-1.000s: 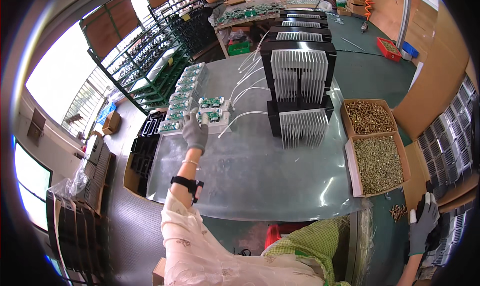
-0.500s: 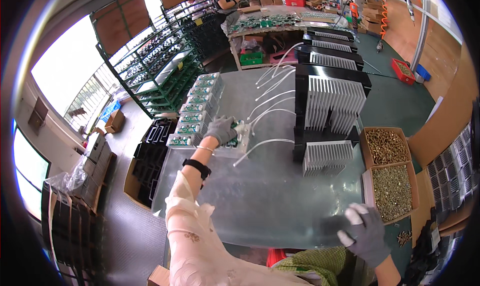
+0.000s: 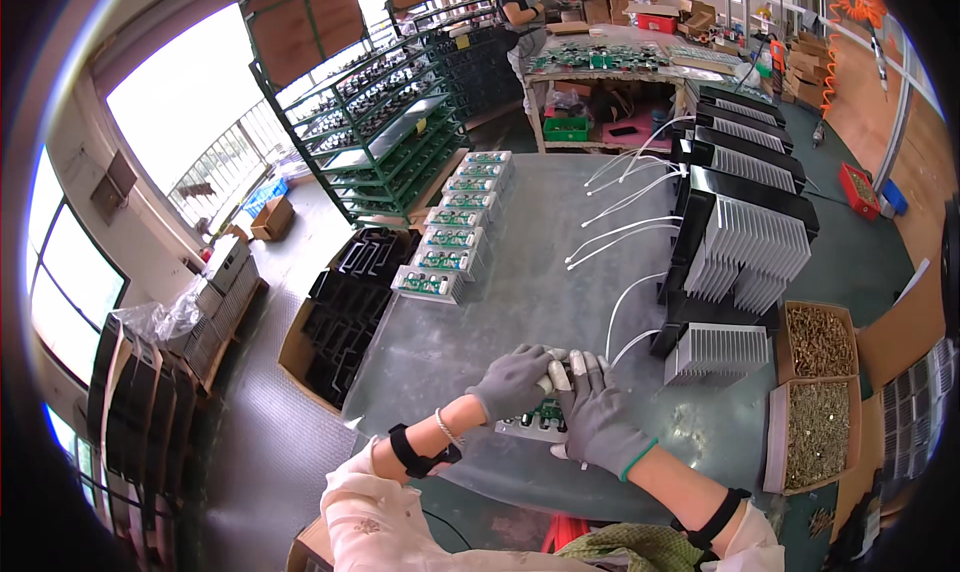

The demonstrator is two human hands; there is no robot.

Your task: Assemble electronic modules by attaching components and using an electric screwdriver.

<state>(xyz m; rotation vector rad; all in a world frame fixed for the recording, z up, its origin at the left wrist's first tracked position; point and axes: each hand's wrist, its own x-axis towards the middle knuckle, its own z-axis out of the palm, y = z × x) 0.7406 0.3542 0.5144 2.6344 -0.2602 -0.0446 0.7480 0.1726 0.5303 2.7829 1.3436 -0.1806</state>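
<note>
A silver metal block with a green circuit board point(image 3: 538, 422) lies near the front edge of the metal table, partly covered by my hands. My left hand point(image 3: 512, 384), gloved in grey, curls over its far side with the fingers bent. Closed round its right end is my right hand point(image 3: 603, 420), also gloved, thumb low and fingers across the top. The fingertips of both hands meet above the board, so what they pinch there is hidden. To the far left stands a row of similar blocks with circuit boards point(image 3: 447, 237).
Finned heat sinks point(image 3: 750, 247) on black bases line the table's right side, with white leads point(image 3: 625, 234) reaching inward. Boxes of brass-coloured screws point(image 3: 817, 337) and small silver fasteners point(image 3: 817, 432) stand at the right. A box of black parts point(image 3: 350, 312) sits left.
My left hand has brought a block from the end of the row toward me. My right hand has come from beside the fastener boxes onto it. The view has swung left.
</note>
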